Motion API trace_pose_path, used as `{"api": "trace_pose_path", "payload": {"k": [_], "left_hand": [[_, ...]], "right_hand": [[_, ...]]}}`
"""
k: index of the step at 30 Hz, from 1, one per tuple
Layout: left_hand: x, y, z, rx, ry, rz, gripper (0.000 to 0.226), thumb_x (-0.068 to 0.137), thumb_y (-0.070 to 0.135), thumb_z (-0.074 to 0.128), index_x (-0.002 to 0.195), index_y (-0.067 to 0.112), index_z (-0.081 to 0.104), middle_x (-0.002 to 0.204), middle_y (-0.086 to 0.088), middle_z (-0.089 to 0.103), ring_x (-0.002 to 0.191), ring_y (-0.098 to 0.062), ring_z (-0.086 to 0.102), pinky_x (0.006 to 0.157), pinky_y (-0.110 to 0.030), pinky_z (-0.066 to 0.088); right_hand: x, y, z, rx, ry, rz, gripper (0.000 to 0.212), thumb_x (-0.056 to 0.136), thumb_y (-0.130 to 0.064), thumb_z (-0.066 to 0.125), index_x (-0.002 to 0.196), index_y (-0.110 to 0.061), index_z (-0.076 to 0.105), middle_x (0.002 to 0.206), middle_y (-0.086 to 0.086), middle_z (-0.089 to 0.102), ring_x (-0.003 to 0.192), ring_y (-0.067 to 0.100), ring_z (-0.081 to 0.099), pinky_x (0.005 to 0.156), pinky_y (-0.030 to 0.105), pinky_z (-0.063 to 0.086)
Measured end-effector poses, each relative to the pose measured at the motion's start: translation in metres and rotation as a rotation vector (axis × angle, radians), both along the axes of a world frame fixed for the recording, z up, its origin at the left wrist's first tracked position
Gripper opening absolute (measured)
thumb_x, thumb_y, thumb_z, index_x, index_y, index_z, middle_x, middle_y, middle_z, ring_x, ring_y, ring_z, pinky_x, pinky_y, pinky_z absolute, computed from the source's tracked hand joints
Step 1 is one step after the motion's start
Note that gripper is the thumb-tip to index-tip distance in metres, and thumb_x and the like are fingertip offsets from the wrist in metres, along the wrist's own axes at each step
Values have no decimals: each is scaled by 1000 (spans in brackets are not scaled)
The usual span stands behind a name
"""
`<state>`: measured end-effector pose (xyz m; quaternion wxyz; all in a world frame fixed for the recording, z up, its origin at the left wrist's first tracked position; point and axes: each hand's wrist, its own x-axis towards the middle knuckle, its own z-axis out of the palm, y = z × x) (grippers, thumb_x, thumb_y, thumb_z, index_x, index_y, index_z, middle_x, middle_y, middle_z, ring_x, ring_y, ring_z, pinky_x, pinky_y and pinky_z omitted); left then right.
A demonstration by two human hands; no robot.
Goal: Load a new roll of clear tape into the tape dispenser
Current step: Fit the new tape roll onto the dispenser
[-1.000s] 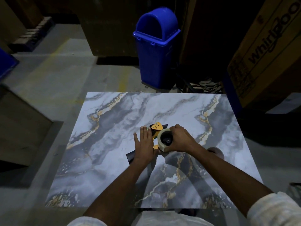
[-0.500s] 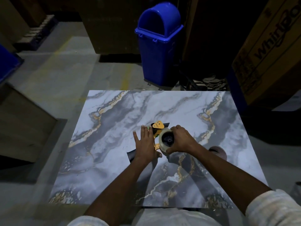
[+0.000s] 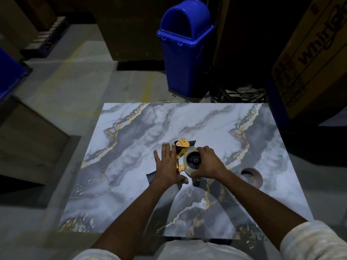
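Observation:
A yellow and black tape dispenser (image 3: 182, 145) lies on its side in the middle of the marble-patterned table (image 3: 131, 139). A roll of clear tape (image 3: 188, 162) sits on the dispenser's black hub. My right hand (image 3: 208, 163) is curled around the roll's right side and grips it. My left hand (image 3: 168, 165) lies flat with fingers spread on the dispenser's left part and presses it to the table. The dispenser's handle is mostly hidden under my hands.
A brown tape core (image 3: 251, 176) lies on the table to the right of my right hand. A blue lidded bin (image 3: 185, 47) stands beyond the table's far edge. A large cardboard box (image 3: 315, 59) stands at the right, another box (image 3: 28, 137) at the left.
My hands stay in the same place on the dispenser and roll. The roll sits a little lower over the hub. The view has shifted slightly.

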<state>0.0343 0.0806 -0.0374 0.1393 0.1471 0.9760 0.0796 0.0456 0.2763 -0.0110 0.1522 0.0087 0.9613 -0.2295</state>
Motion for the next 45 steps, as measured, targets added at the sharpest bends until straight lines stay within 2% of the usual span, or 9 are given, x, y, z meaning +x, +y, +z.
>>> {"api": "trace_pose_path", "payload": {"k": [6,9,16,20,24,28,32,38,45], "left_hand": [[11,-16,-9,245,114,146,138,60,82,72,163,19,5,170,-12,5,157,-31,0,123,-55,15],[22,-29,-8,282,208,218,100,59,72,77,137,19,45,131,-4,49,127,-29,43,96,-45,39],[56,-36,-10,364,527,114,34,79,41,82,90,17,61,88,-2,58,83,-24,50,73,-36,37],[82,-20,3,506,30,529,47,85,53,75,60,15,59,63,-4,67,58,-19,58,56,-27,42],[64,-2,5,1187,-381,1012,34,93,29,74,101,-3,74,94,-16,75,89,-28,72,56,-18,52],[56,9,15,1102,-257,1070,32,95,37,71,99,5,70,92,-6,72,71,-8,61,48,-12,41],[53,14,17,1164,-186,955,31,101,43,59,113,14,60,112,-9,69,90,-12,63,65,-26,46],[53,18,43,1484,-346,898,29,108,35,49,136,29,48,116,-2,64,96,-15,64,56,-19,54],[42,31,62,1572,-292,766,32,106,43,49,136,35,52,133,0,64,117,-27,67,86,-57,59]], "right_hand": [[24,-14,-2,-146,57,-259,145,44,-75,83,157,-24,9,148,7,35,137,30,34,105,52,42],[29,-19,-4,-162,69,-303,139,47,-69,86,156,-24,13,146,8,37,136,31,35,104,49,42],[26,-20,-4,-185,62,-334,129,54,-60,87,155,-18,19,145,10,40,135,31,37,105,45,43],[25,-19,-1,-84,38,-308,119,53,-66,83,148,-14,35,137,11,46,129,30,43,103,41,44],[27,-22,-1,-33,58,-279,100,44,-76,76,123,-20,52,117,4,54,111,24,52,89,37,50],[26,-23,-9,-72,71,-286,95,35,-84,73,108,-25,58,104,-2,60,98,19,59,80,37,56],[21,-20,-3,-179,52,-313,89,36,-83,77,100,-22,63,97,-2,65,93,16,63,76,36,58],[29,-14,21,-414,-38,-365,72,50,-61,90,105,-18,72,99,-3,73,88,11,68,72,28,60],[37,-9,56,-668,-89,-388,51,58,-49,91,100,-26,76,96,-8,74,90,9,68,69,26,56]]}}
